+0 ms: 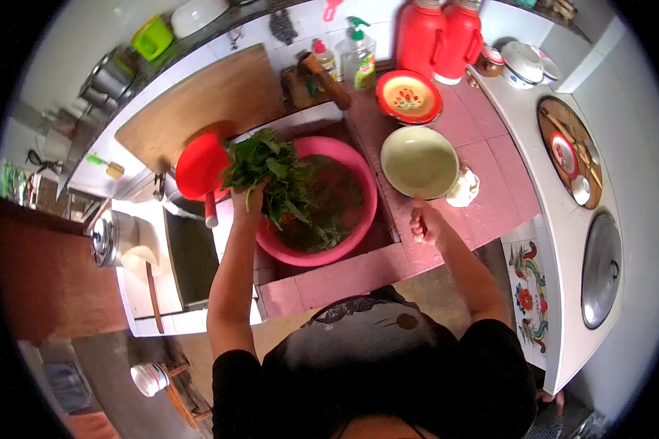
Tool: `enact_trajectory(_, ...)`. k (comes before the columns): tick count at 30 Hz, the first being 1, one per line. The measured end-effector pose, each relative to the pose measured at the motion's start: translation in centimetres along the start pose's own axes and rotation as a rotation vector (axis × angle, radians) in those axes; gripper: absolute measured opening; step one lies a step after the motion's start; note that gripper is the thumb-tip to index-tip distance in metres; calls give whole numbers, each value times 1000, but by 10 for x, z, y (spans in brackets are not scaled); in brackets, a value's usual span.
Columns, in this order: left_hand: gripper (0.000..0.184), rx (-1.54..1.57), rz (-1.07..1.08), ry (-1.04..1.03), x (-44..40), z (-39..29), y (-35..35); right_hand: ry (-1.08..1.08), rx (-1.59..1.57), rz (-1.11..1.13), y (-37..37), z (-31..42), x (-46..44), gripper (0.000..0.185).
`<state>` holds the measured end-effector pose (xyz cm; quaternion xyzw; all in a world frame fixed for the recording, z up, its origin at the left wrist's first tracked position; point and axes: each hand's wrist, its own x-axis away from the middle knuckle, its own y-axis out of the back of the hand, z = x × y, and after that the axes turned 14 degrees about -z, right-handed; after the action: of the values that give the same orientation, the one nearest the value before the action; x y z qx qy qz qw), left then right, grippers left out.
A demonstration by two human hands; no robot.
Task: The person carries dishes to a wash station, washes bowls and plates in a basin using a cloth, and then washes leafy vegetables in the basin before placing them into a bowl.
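Observation:
Leafy greens (pixel 267 172) are bunched in my left hand (pixel 250 199), raised over the left side of a pink basin (pixel 371 212). More greens (pixel 318 227) lie in water inside that basin, which sits in the sink. My right hand (pixel 426 224) is at the near rim of a pale green bowl (pixel 419 161), its fingers curled, with the index finger or thumb toward the rim. Whether it grips anything is too small to tell. A white crumpled cloth or bag (pixel 463 188) lies just right of the bowl.
A red dipper (pixel 198 167) is left of the basin. Behind stand a cutting board (pixel 205 95), soap bottle (pixel 359 58) and red thermoses (pixel 421 36). A red-rimmed dish (pixel 408 96) is beyond the bowl. A lidded pot (pixel 113 238) stands at left, a metal lid (pixel 602 271) at right.

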<state>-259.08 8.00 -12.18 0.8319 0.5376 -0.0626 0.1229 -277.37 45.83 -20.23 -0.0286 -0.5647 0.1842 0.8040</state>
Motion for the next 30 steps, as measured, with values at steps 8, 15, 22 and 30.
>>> enact_trajectory(8, 38, -291, 34, -131, 22, -82, -66, 1278, 665, -291, -11, 74, 14, 22)
enact_trajectory(15, 37, 859, 199, 483, 63, -64, -208, 1316, 1665, -547, 8, 89, -11, 16)
enact_trajectory(22, 64, 93, 505, -338, 119, 53, -319, 1662, 1536, -413, 64, 94, 6, 18)
enact_trajectory(30, 83, -1175, 802, -628, 150, -15, -336, 1623, 1039, -376, 66, 105, 35, 17)
